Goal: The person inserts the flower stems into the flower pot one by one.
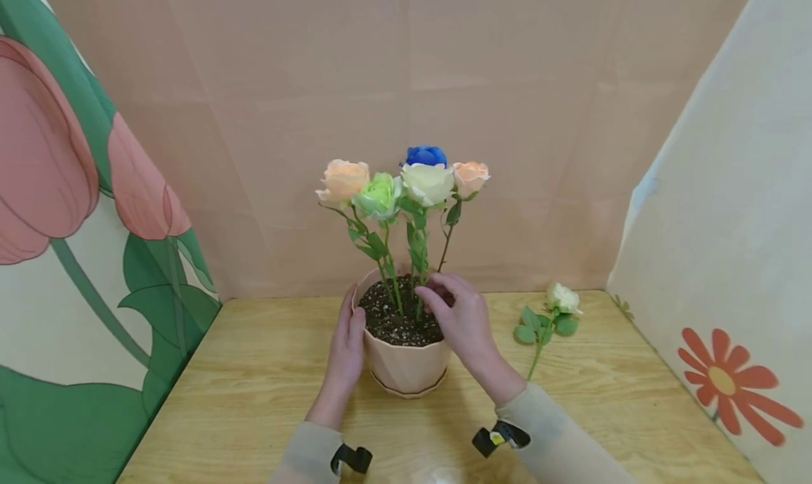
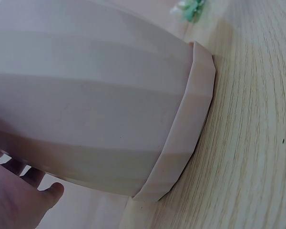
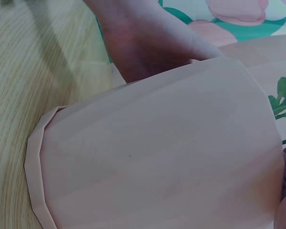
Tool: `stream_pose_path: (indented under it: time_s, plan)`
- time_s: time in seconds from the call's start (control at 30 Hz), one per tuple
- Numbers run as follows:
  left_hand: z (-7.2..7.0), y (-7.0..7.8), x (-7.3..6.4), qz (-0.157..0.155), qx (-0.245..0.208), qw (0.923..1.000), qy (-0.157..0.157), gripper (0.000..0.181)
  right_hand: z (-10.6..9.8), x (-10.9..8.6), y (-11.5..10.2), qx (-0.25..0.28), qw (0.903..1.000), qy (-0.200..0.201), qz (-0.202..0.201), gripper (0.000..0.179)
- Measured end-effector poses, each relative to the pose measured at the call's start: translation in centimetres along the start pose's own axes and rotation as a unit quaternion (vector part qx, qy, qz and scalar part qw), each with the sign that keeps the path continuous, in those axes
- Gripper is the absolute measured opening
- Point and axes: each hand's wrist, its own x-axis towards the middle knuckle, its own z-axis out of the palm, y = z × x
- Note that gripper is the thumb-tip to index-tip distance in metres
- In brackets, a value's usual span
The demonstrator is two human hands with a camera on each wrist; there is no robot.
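Observation:
A pale pink flower pot [image 1: 406,364], filled with dark soil [image 1: 383,315], stands on a matching saucer [image 2: 193,109]. My left hand [image 1: 345,343] rests against the pot's left side, fingers fairly straight and reaching up to the rim. At the soil's right side, my right hand [image 1: 462,315] has thumb and fingers bent together among the rose stems, pinching at a stem. Just left of the thumb runs the stem of a cream rose [image 1: 428,184]; the small peach rose's stem [image 1: 446,248] passes down behind the fingers. In the right wrist view, the pot wall hides most of the soil side.
A larger peach rose [image 1: 345,181], a green rose [image 1: 378,195] and a blue rose [image 1: 426,156] also rise from the pot. One white rose [image 1: 562,299] lies on the wooden table [image 1: 254,399] at right. A pink cloth backdrop [image 1: 285,82] and printed side panels surround the table.

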Motion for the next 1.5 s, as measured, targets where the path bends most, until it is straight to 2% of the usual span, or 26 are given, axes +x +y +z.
stream_pose_path:
  time_s: [0.27,0.57,0.8,1.1,1.5]
  plan:
    - [0.0,0.0,0.0,0.003,0.002,1.0,0.0,0.056,-1.2,-0.6,-0.3,0.027,0.9987,-0.003,0.044,0.021]
    - [0.0,0.1,-0.1,0.005,-0.001,1.0,-0.004,0.057,-3.3,-1.3,-0.2,0.041,0.997,0.014,0.064,0.027]
    - [-0.1,0.0,0.0,0.002,0.0,1.0,-0.006,0.057,-5.4,-2.1,0.4,-0.033,0.9968,0.039,0.062,0.023]
    - [-0.1,-0.1,0.0,-0.001,-0.008,1.0,-0.005,0.057,-8.4,-3.0,2.4,-0.068,0.9938,0.065,0.06,0.019]
    - [-0.1,0.1,0.0,0.003,-0.011,0.9999,-0.008,0.058,-12.1,-4.4,5.1,-0.133,0.9864,0.05,0.082,0.023]
